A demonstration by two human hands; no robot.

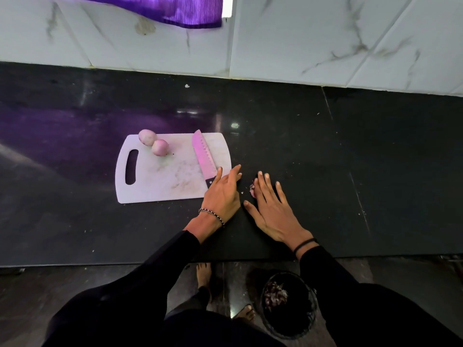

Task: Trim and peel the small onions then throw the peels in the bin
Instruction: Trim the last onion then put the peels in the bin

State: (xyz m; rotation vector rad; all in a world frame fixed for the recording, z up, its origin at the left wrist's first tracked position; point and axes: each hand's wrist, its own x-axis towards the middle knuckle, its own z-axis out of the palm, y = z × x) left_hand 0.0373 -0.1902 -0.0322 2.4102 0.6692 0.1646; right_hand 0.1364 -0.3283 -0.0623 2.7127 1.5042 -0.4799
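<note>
Head view shows your left hand [223,194] spread flat at the right edge of the white cutting board [162,181], covering the handle end of the pink knife [204,156]. Your right hand [271,209] lies spread on the black desk [350,171], with a small clump of onion peels [252,190] just beside its index finger. Two peeled small onions [159,147] touch each other at the board's far-left corner. The bin [298,319] on the floor holds more peels [275,295].
</note>
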